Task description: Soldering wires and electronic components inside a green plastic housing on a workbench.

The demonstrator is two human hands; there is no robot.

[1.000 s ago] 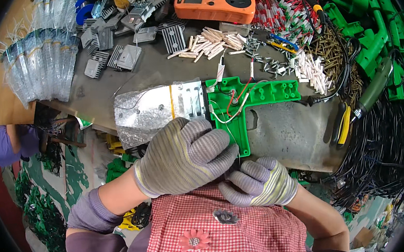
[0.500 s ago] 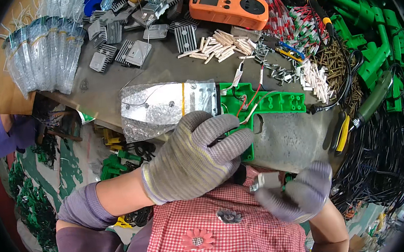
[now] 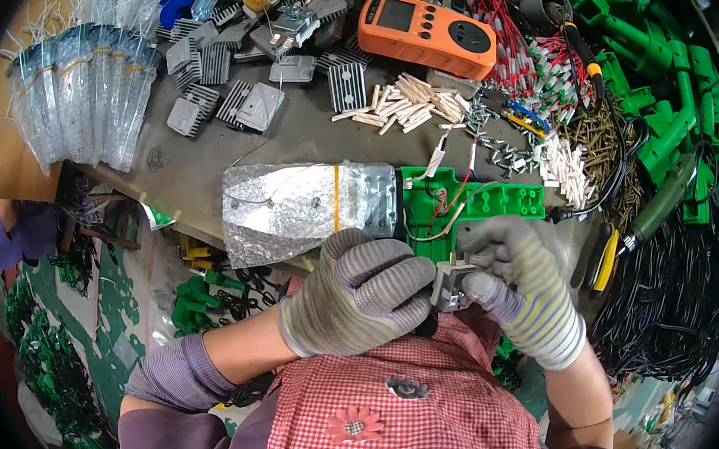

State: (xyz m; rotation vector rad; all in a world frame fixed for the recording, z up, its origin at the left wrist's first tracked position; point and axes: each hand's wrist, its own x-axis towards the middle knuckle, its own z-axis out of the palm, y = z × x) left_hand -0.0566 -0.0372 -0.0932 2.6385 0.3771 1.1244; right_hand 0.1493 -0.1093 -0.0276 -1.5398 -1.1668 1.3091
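Note:
Both my hands wear grey striped knit gloves. A small grey metal block (image 3: 449, 287) sits between them at the near edge of the bench. My left hand (image 3: 361, 289) has its fingers curled, with the fingertips against the block's left side. From the right, my right hand (image 3: 521, 282) pinches the block with its thumb; its fingers are slightly smeared. Just beyond lies an open green plastic handle shell (image 3: 495, 198) with red and white wires in it. Attached on its left is a flat metal plate (image 3: 306, 204) wrapped in clear bubble film with a yellow band.
Finned metal blocks (image 3: 257, 104), an orange meter (image 3: 428, 34), white sleeves (image 3: 417, 102) and screws (image 3: 500, 155) lie across the back. On the right are a green-handled screwdriver (image 3: 664, 199), yellow-black pliers (image 3: 607, 257), black cables (image 3: 678, 298) and green shells (image 3: 664, 65). Film-wrapped bundles (image 3: 87, 95) lie far left.
My right hand has brought the metal block up and left to my left hand. My left hand has come off the green shell and curled. The whole view has shifted slightly.

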